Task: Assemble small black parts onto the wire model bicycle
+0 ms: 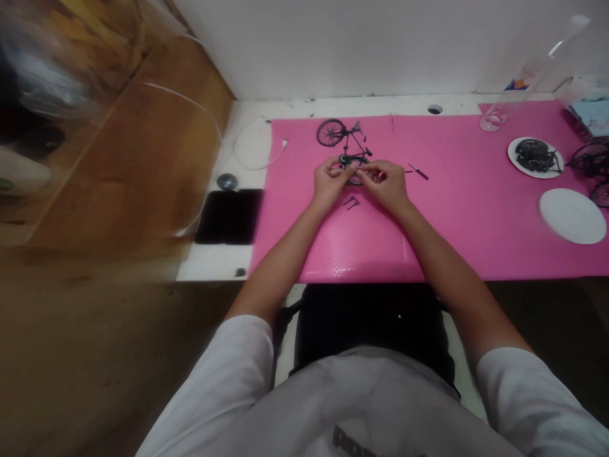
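A small black model bicycle [352, 143] lies on the pink mat, its one wheel [330, 132] at the far left and its other end under my fingers. My left hand [330, 183] is closed on the near end of the bicycle, around the near wheel. Right beside it, my right hand [387, 185] pinches at the same wheel, fingertips meeting my left thumb; what sits in that pinch is too small to make out. Just below my hands lie small black forked parts [351, 203]. A small dark screwdriver [419, 171] rests to the right of my right hand.
On the right stand a white plate with black parts [512, 151], another white plate [572, 216], more black model bicycles [592, 162] and a clear bottle [533, 76]. To the left are a black flat object [229, 216], a dark round object [227, 182] and a white cable [259, 167].
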